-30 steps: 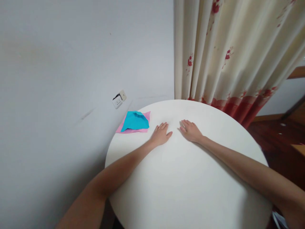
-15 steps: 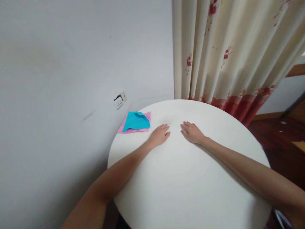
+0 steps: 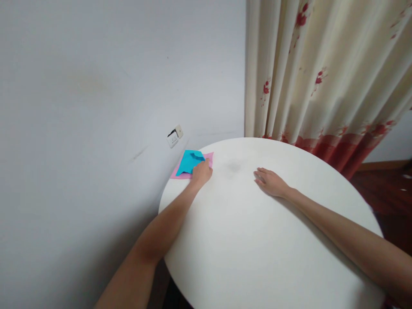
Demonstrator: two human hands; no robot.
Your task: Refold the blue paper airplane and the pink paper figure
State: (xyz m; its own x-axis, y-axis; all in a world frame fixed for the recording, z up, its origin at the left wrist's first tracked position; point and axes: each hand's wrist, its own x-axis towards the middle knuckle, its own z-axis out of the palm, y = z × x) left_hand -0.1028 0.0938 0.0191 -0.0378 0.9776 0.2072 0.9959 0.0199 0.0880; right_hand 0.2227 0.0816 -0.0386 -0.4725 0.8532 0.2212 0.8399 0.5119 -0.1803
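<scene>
A thin blue cloth [image 3: 188,162] with a dark patch and creased edges lies on top of a pink cloth [image 3: 177,175] near the table's left edge, by the wall. My left hand [image 3: 202,172] is on the right side of the blue cloth, its fingers bent over the edge; the fingertips are partly hidden. My right hand [image 3: 272,183] rests palm down on the white table [image 3: 257,240], its fingers stretched out and holding nothing. A grey smudge [image 3: 233,166] shows on the tabletop between my two hands.
A pale wall [image 3: 96,107] stands close along the left, with a white socket [image 3: 173,139] just above the cloths. Behind the round table hangs a cream curtain [image 3: 289,86] with red flowers. Dark floor [image 3: 389,193] shows at the right.
My left hand has moved left from the bare tabletop onto the blue cloth, and its fingers have bent. My right hand stays flat on the table. The view has shifted slightly left.
</scene>
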